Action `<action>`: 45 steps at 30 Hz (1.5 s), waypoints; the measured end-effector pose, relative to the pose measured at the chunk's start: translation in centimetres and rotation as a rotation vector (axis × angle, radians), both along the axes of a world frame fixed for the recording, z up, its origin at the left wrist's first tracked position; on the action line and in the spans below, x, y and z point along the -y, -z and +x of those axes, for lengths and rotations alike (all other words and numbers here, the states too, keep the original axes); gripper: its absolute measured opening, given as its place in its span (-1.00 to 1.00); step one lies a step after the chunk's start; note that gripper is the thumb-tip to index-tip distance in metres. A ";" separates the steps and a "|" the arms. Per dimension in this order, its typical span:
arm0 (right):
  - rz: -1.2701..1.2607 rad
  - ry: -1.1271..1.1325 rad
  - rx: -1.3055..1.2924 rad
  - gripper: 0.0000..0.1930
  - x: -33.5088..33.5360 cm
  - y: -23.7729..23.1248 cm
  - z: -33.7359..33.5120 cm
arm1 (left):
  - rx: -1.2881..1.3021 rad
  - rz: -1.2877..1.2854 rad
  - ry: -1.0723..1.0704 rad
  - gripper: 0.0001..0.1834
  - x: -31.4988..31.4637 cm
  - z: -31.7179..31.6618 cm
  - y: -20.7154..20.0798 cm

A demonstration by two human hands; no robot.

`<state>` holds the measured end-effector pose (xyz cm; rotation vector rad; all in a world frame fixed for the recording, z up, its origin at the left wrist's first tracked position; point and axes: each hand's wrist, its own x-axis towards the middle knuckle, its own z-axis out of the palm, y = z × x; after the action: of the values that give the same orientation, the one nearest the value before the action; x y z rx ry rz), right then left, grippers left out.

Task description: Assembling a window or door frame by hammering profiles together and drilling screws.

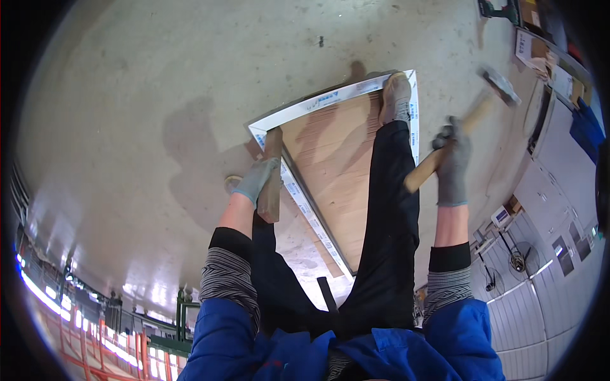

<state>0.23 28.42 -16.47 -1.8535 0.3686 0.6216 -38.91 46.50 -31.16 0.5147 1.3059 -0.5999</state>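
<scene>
Blue jacket fabric (pixel 356 355) fills the bottom centre of the frame, with striped knit cuffs above it and black trousers (pixel 387 254) running up the middle. At centre left, the left hand (pixel 257 180), in a grey knit glove, has its fingers wrapped around a short wooden block (pixel 272 174) that stands on end against the white edge of the frame. At centre right, the right hand (pixel 452 166), also gloved in grey, is closed in a fist round the pale wooden handle of a hammer (pixel 473 117), whose grey metal head is raised and blurred toward the upper right. Between the hands lies a flat brown plywood panel (pixel 330 165) bordered by a white frame strip (pixel 318 101) with blue markings, mitred at its upper left corner. A grey shoe (pixel 395 96) rests on the panel's upper edge. Smooth grey concrete floor (pixel 159 95) spreads across the upper left, glossy near the left rim. Grey cabinets (pixel 559 190) and cardboard boxes line the right edge.
</scene>
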 end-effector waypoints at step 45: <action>-0.887 -0.889 -0.819 -0.72 3.7 20.6 -29.5 | 0.090 0.113 -0.578 -0.43 9.7 -22.9 -1.5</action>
<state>-29.27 24.67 -37.07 -2.5061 0.3533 2.1203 -61.80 36.78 -29.71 0.2300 1.3274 -0.0229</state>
